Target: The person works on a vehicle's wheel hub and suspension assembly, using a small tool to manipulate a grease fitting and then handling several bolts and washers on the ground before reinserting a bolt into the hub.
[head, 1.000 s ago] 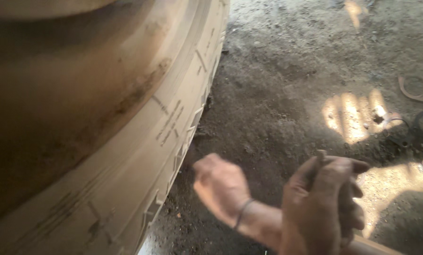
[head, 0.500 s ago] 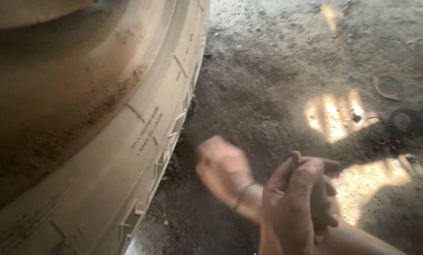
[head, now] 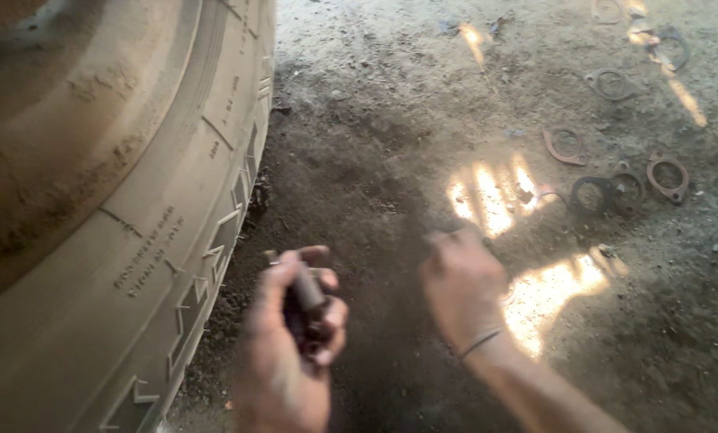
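Gripping a dark cylindrical piece (head: 307, 289), the left hand (head: 291, 345) sits beside the tyre (head: 118, 240); the blurred right hand (head: 459, 289) seems clenched above open dirt floor (head: 391, 120)

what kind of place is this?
Probably a vehicle repair yard or tyre workshop: a large dusty tyre stands on a dirt floor, and metal gaskets lie scattered on it.
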